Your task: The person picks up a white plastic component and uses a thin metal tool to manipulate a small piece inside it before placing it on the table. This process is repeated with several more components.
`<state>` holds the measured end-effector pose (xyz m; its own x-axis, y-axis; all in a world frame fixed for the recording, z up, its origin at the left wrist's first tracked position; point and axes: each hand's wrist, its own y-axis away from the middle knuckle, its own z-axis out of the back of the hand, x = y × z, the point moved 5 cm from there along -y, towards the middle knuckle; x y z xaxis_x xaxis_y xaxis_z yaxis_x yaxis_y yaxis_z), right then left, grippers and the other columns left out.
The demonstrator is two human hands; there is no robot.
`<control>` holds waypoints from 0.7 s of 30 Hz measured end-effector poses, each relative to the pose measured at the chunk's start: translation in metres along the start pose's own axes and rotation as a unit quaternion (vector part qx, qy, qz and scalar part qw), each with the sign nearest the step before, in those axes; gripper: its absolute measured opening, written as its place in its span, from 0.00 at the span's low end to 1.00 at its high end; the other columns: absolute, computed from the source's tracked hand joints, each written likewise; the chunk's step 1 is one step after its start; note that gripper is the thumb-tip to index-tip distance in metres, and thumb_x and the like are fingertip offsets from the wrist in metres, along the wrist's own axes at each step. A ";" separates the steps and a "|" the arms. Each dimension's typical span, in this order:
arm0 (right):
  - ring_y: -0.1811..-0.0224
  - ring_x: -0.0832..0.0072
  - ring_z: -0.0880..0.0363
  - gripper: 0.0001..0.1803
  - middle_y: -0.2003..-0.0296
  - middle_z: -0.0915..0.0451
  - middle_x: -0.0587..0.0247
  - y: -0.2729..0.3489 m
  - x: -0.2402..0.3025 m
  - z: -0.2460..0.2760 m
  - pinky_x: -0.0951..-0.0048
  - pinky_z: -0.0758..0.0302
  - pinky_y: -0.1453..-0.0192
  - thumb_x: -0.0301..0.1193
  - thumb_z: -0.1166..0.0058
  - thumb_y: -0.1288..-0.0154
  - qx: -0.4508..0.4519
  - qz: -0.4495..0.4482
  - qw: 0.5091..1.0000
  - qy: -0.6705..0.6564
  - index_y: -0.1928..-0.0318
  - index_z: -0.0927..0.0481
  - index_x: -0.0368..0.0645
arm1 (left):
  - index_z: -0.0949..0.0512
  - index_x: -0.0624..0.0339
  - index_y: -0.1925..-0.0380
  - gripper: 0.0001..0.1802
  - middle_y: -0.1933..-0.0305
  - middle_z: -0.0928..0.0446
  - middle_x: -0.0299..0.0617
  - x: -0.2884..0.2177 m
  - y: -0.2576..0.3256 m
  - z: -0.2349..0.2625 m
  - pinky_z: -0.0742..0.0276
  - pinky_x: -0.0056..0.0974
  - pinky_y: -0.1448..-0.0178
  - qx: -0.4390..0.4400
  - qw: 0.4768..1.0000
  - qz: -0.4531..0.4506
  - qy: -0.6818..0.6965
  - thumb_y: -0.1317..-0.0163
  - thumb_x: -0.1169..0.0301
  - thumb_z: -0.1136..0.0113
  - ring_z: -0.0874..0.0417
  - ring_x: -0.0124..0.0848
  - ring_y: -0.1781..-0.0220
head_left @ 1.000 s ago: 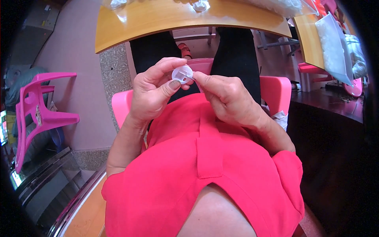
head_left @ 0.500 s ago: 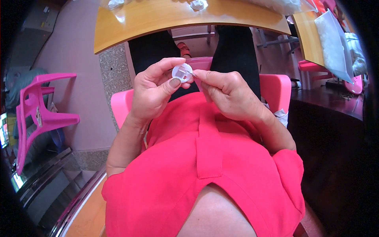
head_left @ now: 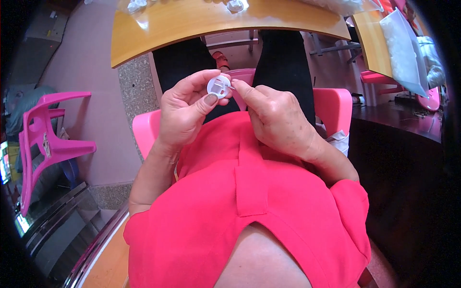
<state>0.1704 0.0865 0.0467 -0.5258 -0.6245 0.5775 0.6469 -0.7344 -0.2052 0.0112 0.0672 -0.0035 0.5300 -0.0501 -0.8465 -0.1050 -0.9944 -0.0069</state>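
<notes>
Filling the lower foreground, a bright pink-red shirt [head_left: 249,211] with a central placket covers the person's torso, and both bare forearms rise from it toward the middle of the view. Left hand [head_left: 185,113]: its grip is closed around a small round white plastic part [head_left: 219,87], thumb pressed on the near rim and fingers curled over the far rim, so that the flat face with its rectangular openings is turned toward the camera. Right hand [head_left: 276,120]: fingers drawn together in a narrow pinch, the index fingertip touching the right edge of the white part; whether anything lies within that pinch cannot be told. The part sits above the lap, in front of the chest, between the two hands. Beyond the hands, the person's dark trouser legs [head_left: 283,62] extend forward over a pink plastic chair seat [head_left: 331,103]. To the left, well apart, a second pink plastic chair [head_left: 45,144] stands on the floor. Farthest away, a wooden worktop [head_left: 192,24] curves across the upper edge, carrying further small white parts [head_left: 235,6]; a clear plastic bag [head_left: 406,53] lies at upper right.
</notes>
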 end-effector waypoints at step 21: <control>0.77 0.64 0.21 0.17 0.78 0.27 0.58 0.002 0.008 -0.012 0.67 0.25 0.77 0.22 0.47 0.45 0.038 0.007 0.983 0.179 0.52 0.27 0.36 | 0.26 0.68 0.47 0.18 0.52 0.21 0.44 0.005 0.006 -0.006 0.20 0.33 0.47 -0.028 0.993 -0.009 -0.116 0.38 0.82 0.42 0.19 0.29 0.53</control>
<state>0.1608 0.0765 0.0416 -0.6690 -0.6975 0.2568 0.6871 -0.7121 -0.1441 0.0179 0.0603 -0.0043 0.3225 -0.0159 -0.9465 -0.0476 -0.9989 0.0005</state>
